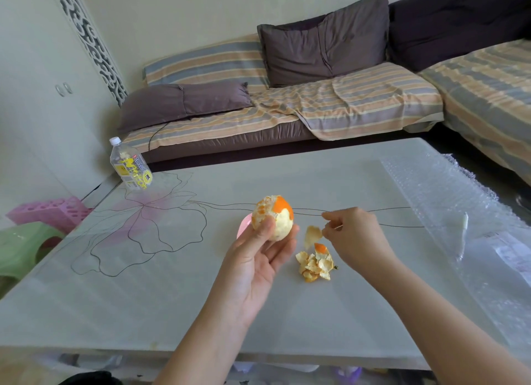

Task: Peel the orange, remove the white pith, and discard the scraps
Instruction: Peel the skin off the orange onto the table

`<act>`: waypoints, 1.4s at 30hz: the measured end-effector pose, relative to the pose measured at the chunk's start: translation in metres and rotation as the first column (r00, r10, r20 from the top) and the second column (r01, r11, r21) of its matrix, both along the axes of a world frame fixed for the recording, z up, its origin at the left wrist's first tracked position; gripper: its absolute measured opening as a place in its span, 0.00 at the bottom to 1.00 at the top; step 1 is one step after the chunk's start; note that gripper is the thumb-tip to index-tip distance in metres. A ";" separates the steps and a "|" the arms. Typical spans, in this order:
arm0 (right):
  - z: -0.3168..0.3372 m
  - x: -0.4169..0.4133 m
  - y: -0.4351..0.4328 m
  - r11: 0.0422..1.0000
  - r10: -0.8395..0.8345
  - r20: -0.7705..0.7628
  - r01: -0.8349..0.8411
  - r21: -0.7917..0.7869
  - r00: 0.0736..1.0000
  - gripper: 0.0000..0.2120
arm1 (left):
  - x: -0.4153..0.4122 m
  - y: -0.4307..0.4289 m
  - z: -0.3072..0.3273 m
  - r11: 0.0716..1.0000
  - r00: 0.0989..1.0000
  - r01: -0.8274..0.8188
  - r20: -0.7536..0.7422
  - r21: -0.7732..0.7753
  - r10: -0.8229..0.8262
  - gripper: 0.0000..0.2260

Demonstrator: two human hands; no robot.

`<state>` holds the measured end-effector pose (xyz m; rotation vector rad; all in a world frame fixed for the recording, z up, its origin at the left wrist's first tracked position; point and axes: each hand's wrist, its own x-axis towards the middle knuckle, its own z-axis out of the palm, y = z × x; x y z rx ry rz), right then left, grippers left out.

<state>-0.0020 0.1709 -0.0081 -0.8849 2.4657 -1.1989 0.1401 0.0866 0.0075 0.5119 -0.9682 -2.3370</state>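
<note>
Closest on the white glass tabletop (172,298) with a line-drawn flower: a small pile of orange peel scraps (316,265). Just beyond it is the right hand (356,238), fingers curled, thumb and forefinger pinching a loose pale strip of peel (312,235) by its edge. Left hand (258,258) holds the partly peeled orange (273,218) above the table, thumb pressed on the front, fingers cupped behind; a rind patch remains top right. Far left: clear plastic bottle with yellow label (130,166). Beyond: striped sofa (344,103).

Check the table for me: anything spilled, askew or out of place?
Nothing spilled. Peel scraps lie piled on the bare table beside the left hand holding the half-peeled orange, not yet discarded; the bottle at the far-left corner looks tilted, perhaps lens distortion.
</note>
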 end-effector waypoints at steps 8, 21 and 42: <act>0.028 0.022 0.016 0.867 0.321 -0.131 -0.346 -0.359 0.938 0.15 | 0.007 -0.007 -0.011 0.960 0.978 -0.005 0.197 -0.280 0.062 0.20; 0.027 0.027 0.018 0.898 0.242 -0.638 -0.417 -0.138 0.731 0.13 | 0.011 0.004 -0.006 0.816 0.967 -0.024 0.194 -0.578 0.166 0.18; 0.030 0.033 0.015 0.902 0.066 -0.497 -0.264 -0.340 0.865 0.12 | 0.005 0.004 0.008 0.781 0.976 -0.036 0.146 -0.624 0.162 0.20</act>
